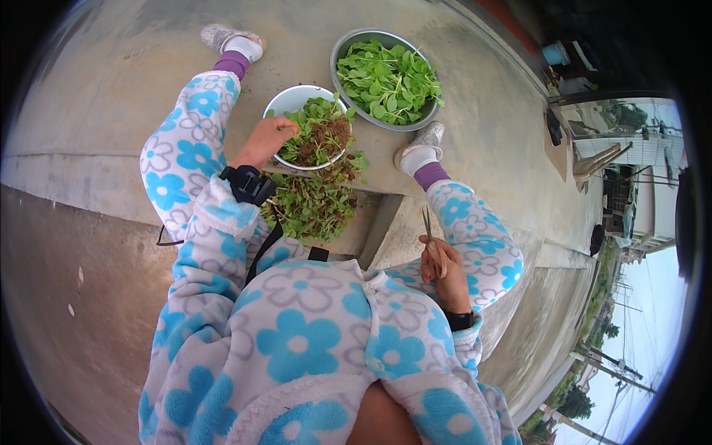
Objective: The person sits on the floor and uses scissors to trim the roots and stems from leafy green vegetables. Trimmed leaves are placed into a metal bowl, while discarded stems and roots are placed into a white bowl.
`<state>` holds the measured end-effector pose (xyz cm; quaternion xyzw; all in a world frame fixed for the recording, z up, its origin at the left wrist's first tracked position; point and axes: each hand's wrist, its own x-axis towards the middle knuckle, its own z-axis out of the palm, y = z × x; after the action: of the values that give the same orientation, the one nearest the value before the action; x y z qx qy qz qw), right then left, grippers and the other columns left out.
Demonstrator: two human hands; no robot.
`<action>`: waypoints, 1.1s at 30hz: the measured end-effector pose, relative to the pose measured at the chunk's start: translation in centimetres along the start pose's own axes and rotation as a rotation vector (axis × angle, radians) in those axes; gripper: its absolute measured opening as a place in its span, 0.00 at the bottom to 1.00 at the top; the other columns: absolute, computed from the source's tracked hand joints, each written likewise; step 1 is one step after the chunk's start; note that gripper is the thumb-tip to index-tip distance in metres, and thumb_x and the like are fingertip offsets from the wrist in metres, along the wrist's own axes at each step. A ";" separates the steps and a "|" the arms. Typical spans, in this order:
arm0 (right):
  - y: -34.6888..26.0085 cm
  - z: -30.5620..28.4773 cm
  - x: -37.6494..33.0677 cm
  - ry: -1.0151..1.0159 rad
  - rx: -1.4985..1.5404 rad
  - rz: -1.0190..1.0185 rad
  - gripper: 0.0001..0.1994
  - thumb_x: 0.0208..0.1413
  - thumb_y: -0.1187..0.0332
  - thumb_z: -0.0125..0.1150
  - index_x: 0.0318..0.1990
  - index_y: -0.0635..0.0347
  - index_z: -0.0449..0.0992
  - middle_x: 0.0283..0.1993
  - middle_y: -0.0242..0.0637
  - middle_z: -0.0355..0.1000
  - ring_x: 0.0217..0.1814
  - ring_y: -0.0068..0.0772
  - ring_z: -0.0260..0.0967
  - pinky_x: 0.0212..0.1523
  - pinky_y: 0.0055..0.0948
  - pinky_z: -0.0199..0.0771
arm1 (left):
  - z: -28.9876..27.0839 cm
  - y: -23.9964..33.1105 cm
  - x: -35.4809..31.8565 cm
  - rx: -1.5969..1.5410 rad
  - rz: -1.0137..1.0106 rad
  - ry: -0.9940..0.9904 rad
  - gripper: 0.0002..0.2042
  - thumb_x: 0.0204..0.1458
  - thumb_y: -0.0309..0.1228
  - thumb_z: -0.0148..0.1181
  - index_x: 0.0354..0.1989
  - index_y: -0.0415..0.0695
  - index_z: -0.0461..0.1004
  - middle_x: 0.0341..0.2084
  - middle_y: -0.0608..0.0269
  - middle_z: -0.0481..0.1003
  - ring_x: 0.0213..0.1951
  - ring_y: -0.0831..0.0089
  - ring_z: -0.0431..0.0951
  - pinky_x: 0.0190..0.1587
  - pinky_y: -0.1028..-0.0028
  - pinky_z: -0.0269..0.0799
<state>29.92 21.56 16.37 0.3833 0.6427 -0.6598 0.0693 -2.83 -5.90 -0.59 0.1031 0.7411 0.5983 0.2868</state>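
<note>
My left hand (265,141) reaches over the left rim of a white bowl (288,96), its fingers closed together against the leafy greens with roots (317,132) inside. What sits between those fingertips is hidden. A pair of scissors (432,241) is in my right hand (443,273), held near my right knee with the narrow blades pointing away from me. More rooted greens (315,209) lie in a heap just this side of the bowl. Beyond it, to the right, a wide metal basin (345,52) holds a pile of loose green leaves (389,81).
My legs are spread on either side of the bowl, with a shoe (231,37) at far left and another shoe (423,144) beside the basin. A concrete step edge (382,226) runs near the heap. Pieces of wood (599,162) lie at far right.
</note>
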 end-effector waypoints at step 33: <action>-9.1 -17.2 9.2 0.285 -1.446 0.105 0.28 0.55 0.44 0.61 0.38 0.69 0.80 0.34 0.55 0.79 0.38 0.54 0.78 0.39 0.44 0.76 | 0.9 1.0 0.1 0.070 0.086 -0.008 0.13 0.58 0.33 0.59 0.43 0.35 0.81 0.38 0.60 0.82 0.42 0.74 0.77 0.49 0.72 0.70</action>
<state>25.41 42.28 20.16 0.3541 0.9005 -0.0110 0.2520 -2.58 -4.82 0.24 0.1472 0.7554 0.5834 0.2598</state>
